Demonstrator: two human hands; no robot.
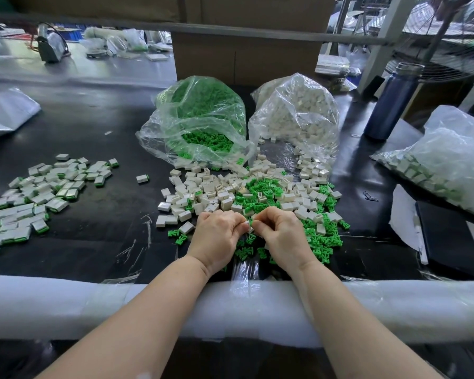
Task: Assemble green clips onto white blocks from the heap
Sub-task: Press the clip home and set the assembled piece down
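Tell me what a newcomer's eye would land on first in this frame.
Probably the mixed heap of white blocks and green clips at the table's centre, spilling from two clear bags behind it: the bag of green clips and the bag of white blocks. Just in front, the left hand and right hand meet over a small white piece. Far left lies a spread of finished blocks.

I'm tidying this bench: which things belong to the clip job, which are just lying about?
Job: mixed heap, green clip bag, white block bag, finished pile, piece pinched between left hand and right hand.
Lying about: blue bottle, cardboard box, fan.
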